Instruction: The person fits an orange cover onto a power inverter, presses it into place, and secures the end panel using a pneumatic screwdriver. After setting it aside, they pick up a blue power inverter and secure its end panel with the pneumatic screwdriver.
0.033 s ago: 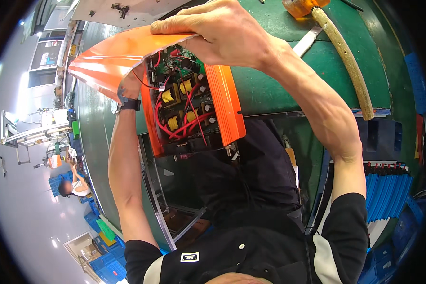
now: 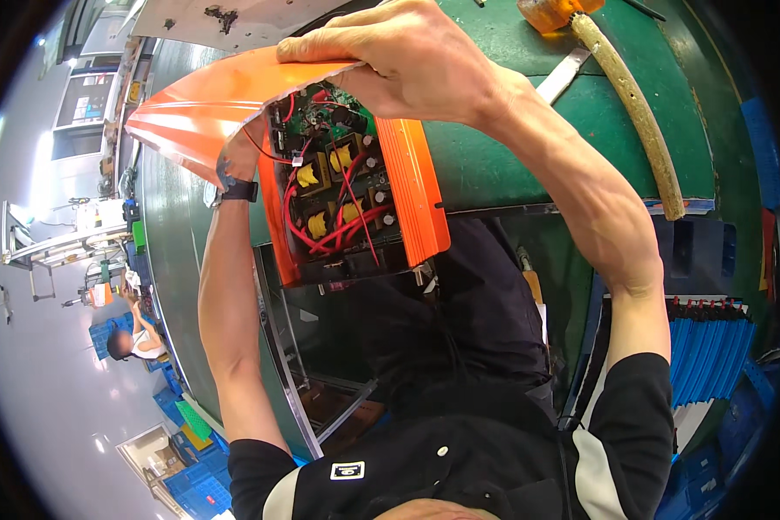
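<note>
An orange metal cover (image 2: 208, 100) is held tilted up over the far left side of an opened electronic device. My right hand (image 2: 407, 65) grips the cover's far edge, fingers on its outer face and thumb side beneath. My left hand (image 2: 241, 160) reaches under the cover's near side; its fingers are hidden. The device has a finned orange side wall (image 2: 414, 195). Inside sits a dark circuit board (image 2: 347, 186) with yellow-wound transformers (image 2: 341, 158), capacitors and thick red wires (image 2: 321, 245). It stands at the bench's near edge, in front of my lap.
On the green bench (image 2: 494, 165) at the far right lies a mallet with an amber head (image 2: 553, 13) and long handle (image 2: 637, 113), beside a flat metal strip (image 2: 565, 76). Blue finned parts (image 2: 711, 355) are stacked on the right. A person (image 2: 139, 338) works far left.
</note>
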{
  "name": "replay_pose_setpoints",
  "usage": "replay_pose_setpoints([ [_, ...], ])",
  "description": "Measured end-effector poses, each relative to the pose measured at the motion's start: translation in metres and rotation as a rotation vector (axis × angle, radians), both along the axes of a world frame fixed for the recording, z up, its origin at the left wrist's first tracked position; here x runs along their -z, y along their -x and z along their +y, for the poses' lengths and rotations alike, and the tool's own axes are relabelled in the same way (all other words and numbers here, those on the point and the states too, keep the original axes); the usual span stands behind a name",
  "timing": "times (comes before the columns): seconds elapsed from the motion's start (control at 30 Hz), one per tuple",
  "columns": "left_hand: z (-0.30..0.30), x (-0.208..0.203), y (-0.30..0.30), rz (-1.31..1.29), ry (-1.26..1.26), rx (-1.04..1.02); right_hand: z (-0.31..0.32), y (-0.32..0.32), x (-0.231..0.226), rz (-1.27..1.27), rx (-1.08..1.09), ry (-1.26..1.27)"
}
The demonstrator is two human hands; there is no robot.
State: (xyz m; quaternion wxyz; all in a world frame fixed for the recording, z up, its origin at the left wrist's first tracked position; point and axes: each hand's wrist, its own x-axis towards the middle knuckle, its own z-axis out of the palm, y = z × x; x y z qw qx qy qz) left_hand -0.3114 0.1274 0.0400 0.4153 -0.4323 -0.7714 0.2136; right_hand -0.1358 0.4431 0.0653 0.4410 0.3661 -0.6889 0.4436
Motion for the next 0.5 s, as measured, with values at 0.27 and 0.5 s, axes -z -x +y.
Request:
replay_pose_setpoints([
  [0.27, -0.007, -0.009, -0.006, -0.399, -0.176, -0.284, -0.003, -0.003, -0.009, 0.042, -0.004, -0.001],
  [0.5, 0.025, -0.02, -0.03, -0.595, -0.502, -0.246, 0.001, -0.009, -0.014, 0.068, 0.007, 0.03],
])
